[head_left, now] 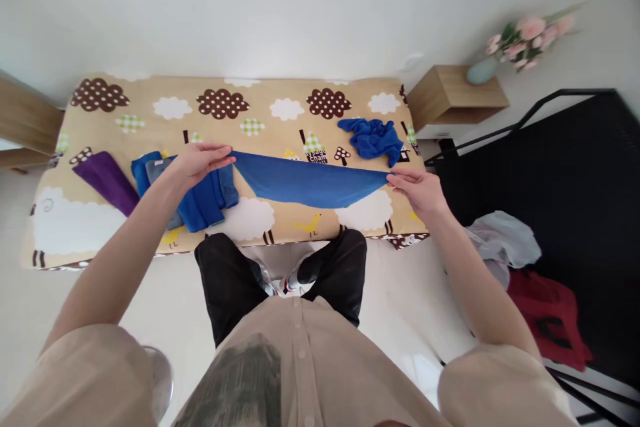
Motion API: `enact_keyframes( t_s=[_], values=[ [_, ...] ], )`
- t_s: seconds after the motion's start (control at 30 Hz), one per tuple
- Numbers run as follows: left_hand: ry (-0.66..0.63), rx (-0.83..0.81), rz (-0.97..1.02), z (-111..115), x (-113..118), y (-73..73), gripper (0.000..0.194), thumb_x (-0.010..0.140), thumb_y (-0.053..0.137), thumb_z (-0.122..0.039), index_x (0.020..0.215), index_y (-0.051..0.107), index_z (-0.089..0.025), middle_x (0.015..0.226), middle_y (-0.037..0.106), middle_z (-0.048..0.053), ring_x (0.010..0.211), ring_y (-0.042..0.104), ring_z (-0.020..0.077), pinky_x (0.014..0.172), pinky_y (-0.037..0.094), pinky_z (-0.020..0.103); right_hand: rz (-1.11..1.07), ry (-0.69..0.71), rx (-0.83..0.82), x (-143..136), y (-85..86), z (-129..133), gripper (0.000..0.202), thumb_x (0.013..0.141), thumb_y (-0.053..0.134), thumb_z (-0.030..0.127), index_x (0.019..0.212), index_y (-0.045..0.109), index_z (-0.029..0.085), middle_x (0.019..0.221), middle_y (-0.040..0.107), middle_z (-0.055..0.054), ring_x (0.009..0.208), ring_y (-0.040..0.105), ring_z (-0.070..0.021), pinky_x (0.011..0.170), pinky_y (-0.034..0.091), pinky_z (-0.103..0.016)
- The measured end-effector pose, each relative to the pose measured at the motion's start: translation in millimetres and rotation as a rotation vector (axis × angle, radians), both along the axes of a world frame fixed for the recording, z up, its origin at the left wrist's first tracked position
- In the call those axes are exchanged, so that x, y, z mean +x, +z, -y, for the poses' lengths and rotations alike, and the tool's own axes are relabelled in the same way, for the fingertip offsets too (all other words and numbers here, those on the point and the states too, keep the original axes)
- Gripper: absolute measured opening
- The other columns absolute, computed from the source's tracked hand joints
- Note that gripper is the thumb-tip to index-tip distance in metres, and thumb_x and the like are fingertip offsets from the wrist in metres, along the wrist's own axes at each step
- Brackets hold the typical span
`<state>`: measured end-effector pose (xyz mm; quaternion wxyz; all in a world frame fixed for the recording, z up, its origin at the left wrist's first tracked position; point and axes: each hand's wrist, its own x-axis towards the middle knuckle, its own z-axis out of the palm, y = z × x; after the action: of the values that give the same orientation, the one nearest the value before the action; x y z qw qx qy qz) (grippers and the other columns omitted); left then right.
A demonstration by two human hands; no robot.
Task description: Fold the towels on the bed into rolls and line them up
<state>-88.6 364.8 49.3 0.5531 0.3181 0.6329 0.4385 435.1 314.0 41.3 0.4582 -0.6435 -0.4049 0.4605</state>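
Observation:
A blue cloth (310, 182) is stretched between my two hands above the patterned bedspread (280, 128). My left hand (206, 162) pinches its left corner, and my right hand (413, 190) pinches the right corner. The cloth's top edge runs nearly straight while its lower part hangs down. Beneath my left forearm lie several folded blue and grey-blue cloths (203, 204), partly hidden by the arm. To their left is a folded purple cloth (107, 182). Beyond my right hand, a crumpled blue cloth (374, 140) rests on the bedspread.
A wooden nightstand (445, 97) with a vase of pink flowers (483, 71) stands at the right. Nearer on that side are a black metal-framed panel (565, 200), a white plastic bag (507, 240) and a red bag (547, 320). A wall rises behind the bed.

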Motion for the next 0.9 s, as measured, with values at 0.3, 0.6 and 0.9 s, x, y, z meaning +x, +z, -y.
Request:
enact_keyframes(
  t_s=[0.3, 0.6, 0.9],
  values=[
    [0.047, 0.136, -0.105, -82.1, 13.8, -59.8, 0.024, 0.076, 0.091, -0.018, 0.086, 0.071, -0.008, 0.088, 0.072, 0.011, 0.089, 0.078, 0.0234, 0.102, 0.063, 0.05, -0.027, -0.106, 0.171, -15.8, -82.3, -108.3, 0.043, 0.067, 0.095, 0.05, 0.086, 0.074, 0.018, 0.076, 0.073, -0.001, 0.07, 0.072, -0.0162, 0.074, 0.066, -0.033],
    [0.05, 0.463, -0.326, -38.8, 13.0, -111.6, 0.034, 0.081, 0.083, -0.039, 0.1, 0.077, -0.012, 0.087, 0.076, 0.007, 0.079, 0.076, 0.0194, 0.085, 0.066, 0.038, 0.153, -0.132, 0.42, -8.0, -147.8, -93.2, 0.047, 0.079, 0.082, 0.062, 0.094, 0.073, 0.018, 0.084, 0.076, -0.004, 0.075, 0.072, -0.0174, 0.079, 0.062, -0.035],
    [-0.04, -0.151, -0.381, 76.2, 31.8, -303.0, 0.042, 0.079, 0.076, -0.036, 0.112, 0.071, -0.012, 0.087, 0.077, 0.009, 0.076, 0.074, 0.0222, 0.08, 0.062, 0.036, 0.333, 0.045, -0.377, -33.4, -292.3, -3.3, 0.025, 0.068, 0.081, 0.042, 0.072, 0.071, 0.019, 0.074, 0.076, -0.006, 0.074, 0.072, -0.0211, 0.077, 0.058, -0.033]
  ],
)
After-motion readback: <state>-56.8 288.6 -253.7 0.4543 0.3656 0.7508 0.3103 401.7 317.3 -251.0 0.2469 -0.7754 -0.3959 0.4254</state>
